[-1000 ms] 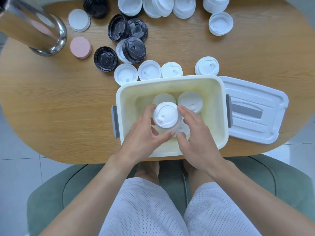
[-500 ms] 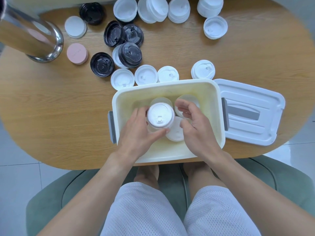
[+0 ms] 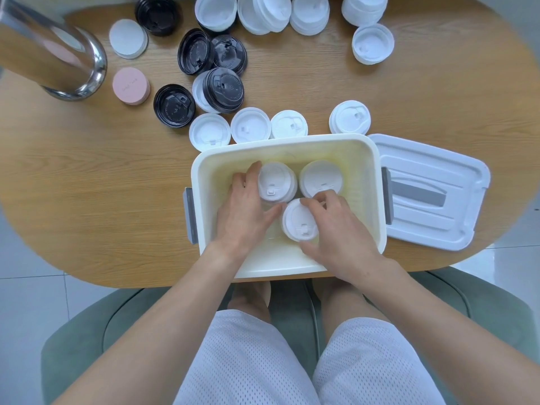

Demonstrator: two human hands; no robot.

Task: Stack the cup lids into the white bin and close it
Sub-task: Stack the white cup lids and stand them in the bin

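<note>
Head view. I see the white rectangular plastic bin (image 3: 377, 182) sitting open at the near edge of the oval wooden bench (image 3: 87, 185). Its flat white lid with a grey handle (image 3: 429, 194) lies on the bench just right of it.

Three stacks of white plastic cup lids stand inside the bin: far-left stack (image 3: 277, 182), far-right stack (image 3: 320, 178), near stack (image 3: 299, 220).

Left hand (image 3: 245, 211): grip closed around the far-left stack, fingers on its left side, thumb at its near edge.

Right hand (image 3: 336, 229): grip closed around the near stack, fingers curled over its far-right edge, thumb below it.

Four loose white lids (image 3: 249, 125) sit in a row on the bench just beyond the bin's far wall. Black lids (image 3: 225, 89) cluster far left of centre; more white lids (image 3: 309, 13) line the far edge.
</note>
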